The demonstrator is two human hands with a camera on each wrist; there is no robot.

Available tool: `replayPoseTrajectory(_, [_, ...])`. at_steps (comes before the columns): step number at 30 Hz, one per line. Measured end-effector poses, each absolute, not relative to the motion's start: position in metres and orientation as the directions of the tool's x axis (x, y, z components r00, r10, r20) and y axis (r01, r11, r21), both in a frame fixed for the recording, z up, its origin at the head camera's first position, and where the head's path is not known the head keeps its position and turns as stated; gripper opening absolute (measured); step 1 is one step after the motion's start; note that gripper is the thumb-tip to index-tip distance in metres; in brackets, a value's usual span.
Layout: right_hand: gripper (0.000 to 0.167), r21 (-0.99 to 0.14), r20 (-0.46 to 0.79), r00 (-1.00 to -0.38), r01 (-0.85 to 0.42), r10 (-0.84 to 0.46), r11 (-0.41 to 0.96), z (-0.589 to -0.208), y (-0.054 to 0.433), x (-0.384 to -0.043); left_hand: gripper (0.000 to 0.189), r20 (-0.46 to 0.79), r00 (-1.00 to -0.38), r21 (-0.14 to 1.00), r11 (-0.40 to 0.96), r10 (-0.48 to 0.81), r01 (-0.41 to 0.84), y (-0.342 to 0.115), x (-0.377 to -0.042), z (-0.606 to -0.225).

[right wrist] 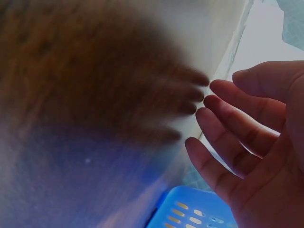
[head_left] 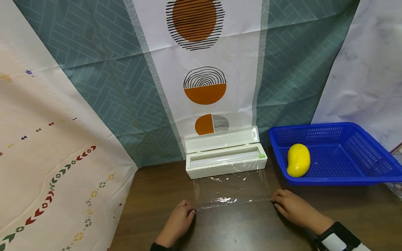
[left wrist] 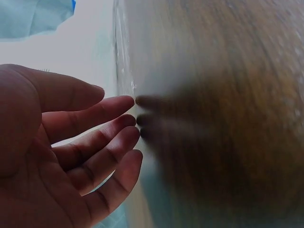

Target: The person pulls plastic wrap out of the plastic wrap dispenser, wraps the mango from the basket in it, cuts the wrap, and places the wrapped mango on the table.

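Note:
A sheet of clear plastic wrap [head_left: 232,193] runs from a white dispenser box [head_left: 226,169] over the brown tabletop toward me. My left hand [head_left: 180,219] is at the near left corner of the wrap. In the left wrist view its fingertips [left wrist: 129,100] touch the tabletop, with the thumb held apart from them. At the near right corner is my right hand [head_left: 295,209]. Its fingers [right wrist: 223,126] reach down to the surface in the right wrist view, and the thumb stands off from the index finger. The box's lid [head_left: 223,139] is raised, showing a roll [head_left: 224,158] inside.
A blue plastic basket [head_left: 333,180] stands at the right, beyond my right hand, with a yellow mango-like fruit [head_left: 298,160] in its left side. A bright green piece [head_left: 262,156] sits at the box's right end. Patterned cloth [head_left: 110,104] hangs behind the table [head_left: 157,195].

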State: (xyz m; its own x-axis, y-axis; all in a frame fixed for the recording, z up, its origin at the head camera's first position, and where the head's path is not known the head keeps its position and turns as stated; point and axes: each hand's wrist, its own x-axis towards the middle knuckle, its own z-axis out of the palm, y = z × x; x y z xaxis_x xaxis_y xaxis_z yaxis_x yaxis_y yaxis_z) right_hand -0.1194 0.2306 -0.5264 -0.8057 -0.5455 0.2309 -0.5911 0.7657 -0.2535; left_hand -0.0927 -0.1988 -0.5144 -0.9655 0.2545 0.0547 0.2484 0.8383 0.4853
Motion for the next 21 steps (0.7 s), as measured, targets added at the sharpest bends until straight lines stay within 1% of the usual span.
replayPoseTrajectory(5, [0.011, -0.256, 0.241, -0.798, -0.602, -0.553, 0.757, -0.528, 0.233, -0.118, 0.014, 0.101, -0.962, 0.491, 0.828, 0.255, 0.271, -0.201, -0.091, -0.514])
replayPoseTrajectory(11, [0.012, -0.28, 0.202, -0.817, -0.576, -0.54, 0.768, -0.524, 0.231, -0.116, 0.012, 0.095, -0.969, 0.517, 0.82, 0.228, 0.244, -0.203, -0.093, -0.513])
replayPoseTrajectory(14, [0.013, -0.284, 0.205, -0.822, -0.569, -0.531, 0.771, -0.522, 0.23, -0.114, 0.011, 0.097, -0.972, 0.527, 0.817, 0.215, 0.233, -0.203, -0.094, -0.512])
replayPoseTrajectory(17, [0.014, -0.267, 0.27, -0.804, -0.592, -0.53, 0.761, -0.52, 0.229, -0.114, 0.014, 0.063, -0.977, 0.533, 0.821, 0.203, 0.205, -0.202, -0.096, -0.509])
replayPoseTrajectory(21, [0.02, -0.226, 0.411, -0.747, -0.639, -0.523, 0.735, -0.515, 0.226, -0.114, 0.018, 0.038, -0.981, 0.544, 0.82, 0.189, 0.179, -0.2, -0.099, -0.505])
